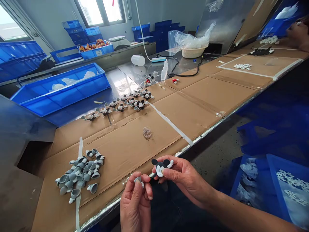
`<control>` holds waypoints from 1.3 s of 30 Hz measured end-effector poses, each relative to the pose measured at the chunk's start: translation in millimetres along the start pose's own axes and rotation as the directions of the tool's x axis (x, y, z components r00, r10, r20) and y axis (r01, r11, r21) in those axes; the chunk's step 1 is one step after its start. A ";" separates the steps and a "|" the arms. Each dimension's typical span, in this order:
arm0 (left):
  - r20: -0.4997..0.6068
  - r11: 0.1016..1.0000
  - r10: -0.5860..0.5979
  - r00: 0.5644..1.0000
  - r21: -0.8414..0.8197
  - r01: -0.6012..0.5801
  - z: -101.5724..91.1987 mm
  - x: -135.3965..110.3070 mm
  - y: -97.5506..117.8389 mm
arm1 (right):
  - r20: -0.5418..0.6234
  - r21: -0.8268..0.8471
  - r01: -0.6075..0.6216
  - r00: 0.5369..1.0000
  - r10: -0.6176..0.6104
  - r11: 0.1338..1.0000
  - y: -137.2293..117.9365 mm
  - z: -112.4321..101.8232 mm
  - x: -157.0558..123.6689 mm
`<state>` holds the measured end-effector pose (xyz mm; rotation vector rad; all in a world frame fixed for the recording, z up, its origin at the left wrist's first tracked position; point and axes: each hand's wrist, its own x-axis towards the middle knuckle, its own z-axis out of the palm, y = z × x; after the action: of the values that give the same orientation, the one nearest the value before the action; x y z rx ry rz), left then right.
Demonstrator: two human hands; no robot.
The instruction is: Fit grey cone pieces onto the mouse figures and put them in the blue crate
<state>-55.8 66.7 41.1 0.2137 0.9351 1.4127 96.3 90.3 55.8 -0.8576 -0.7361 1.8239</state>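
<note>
cardboard-covered worktop (118,148), both hands out over its near edge. left hand (135,196) pinches a small grey piece (137,179) between thumb and fingers, white bit showing below it. right hand (182,174) pinches a black-and-white mouse figure (159,169), face toward the camera, white arm bit sticking out by 1 ear. hands close together, fingertips near each other; can't tell if the 2 pieces touch, fingers cover the gap.

heap of grey cup-like pieces (83,170) on the left, lying across a strip of white tape. small clear round container (147,132) ahead of the hands, cardboard around it. beyond it, loose cluster of mouse parts (121,107), black and white, some with grey bits. further back: red-and-black figure (148,80), small red piece (175,81), white bottle (138,60) on its side, pale basket (194,53) holding clear plastic bags. blue bin (72,96) at back left. far right, white pieces (242,66) on the cardboard and, at the frame edge, another person's hand (298,32), blurry.
</note>
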 end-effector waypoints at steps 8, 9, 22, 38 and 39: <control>-0.022 0.999 -0.032 0.999 -0.002 0.032 8.9 -7.6 3.8 | 0.000 -0.003 0.001 1.000 -0.001 1.000 -0.6 -1.2 1.4; -0.018 0.999 -0.035 0.999 -0.002 0.035 8.2 -7.0 3.6 | 0.000 -0.004 0.001 1.000 -0.001 1.000 -1.1 -1.0 1.4; -0.038 0.999 0.014 0.999 0.046 -0.012 2.9 -4.1 2.1 | 0.009 -0.011 0.005 1.000 -0.004 1.000 -2.6 0.7 0.8; -0.041 0.998 0.057 0.998 0.028 -0.056 2.7 -7.8 4.8 | -0.006 0.006 -0.007 1.000 0.007 1.000 -1.5 1.4 -0.1; -0.052 0.999 0.044 0.998 0.033 -0.042 5.1 -9.4 5.7 | -0.006 0.005 -0.008 1.000 0.008 1.000 -1.2 1.2 -0.1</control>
<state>-55.5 61.4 52.0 0.2219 1.0023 1.4495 95.9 90.6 57.5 -0.8634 -0.7246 1.8290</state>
